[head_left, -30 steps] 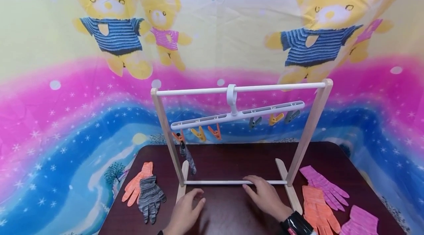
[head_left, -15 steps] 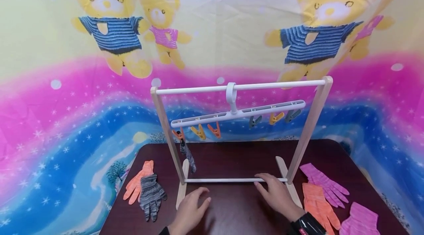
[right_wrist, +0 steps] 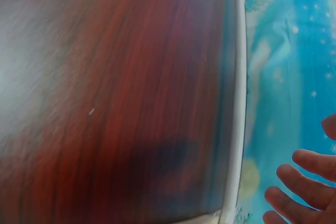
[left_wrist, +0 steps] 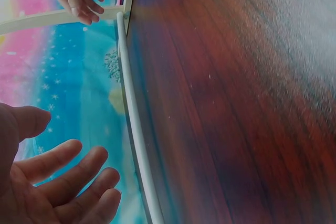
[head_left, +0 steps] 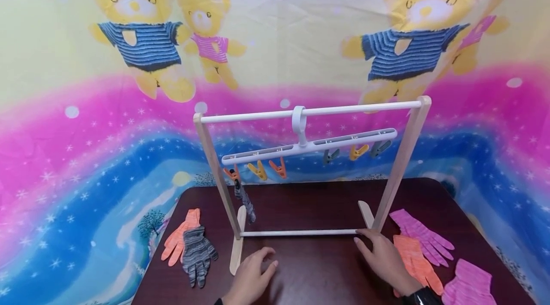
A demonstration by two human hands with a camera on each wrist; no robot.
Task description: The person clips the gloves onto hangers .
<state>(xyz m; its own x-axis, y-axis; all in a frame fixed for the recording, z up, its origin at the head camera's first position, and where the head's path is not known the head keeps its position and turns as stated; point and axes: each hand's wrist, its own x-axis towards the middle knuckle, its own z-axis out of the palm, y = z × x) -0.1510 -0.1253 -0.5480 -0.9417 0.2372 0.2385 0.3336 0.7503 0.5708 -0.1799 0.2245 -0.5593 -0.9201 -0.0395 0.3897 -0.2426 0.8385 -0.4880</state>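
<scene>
My left hand hovers in front of the rack's lower bar, fingers loosely bent, holding nothing; the left wrist view shows its fingers spread. My right hand is by the right end of that bar, close to an orange glove, and holds nothing. In the right wrist view its fingers are relaxed. A white clip hanger hangs tilted from the top bar. Its leftmost orange clothespin bears a grey striped glove. Several other clothespins hang without gloves.
Left of the wooden rack, a grey striped glove overlaps an orange glove. Two pink gloves lie on the right, beside the orange one. The dark table stands before a cartoon bear backdrop.
My right hand has slid rightward along the lower bar toward the gloves on the right. My left hand has shifted slightly right. The hanger and gloves stay as they were.
</scene>
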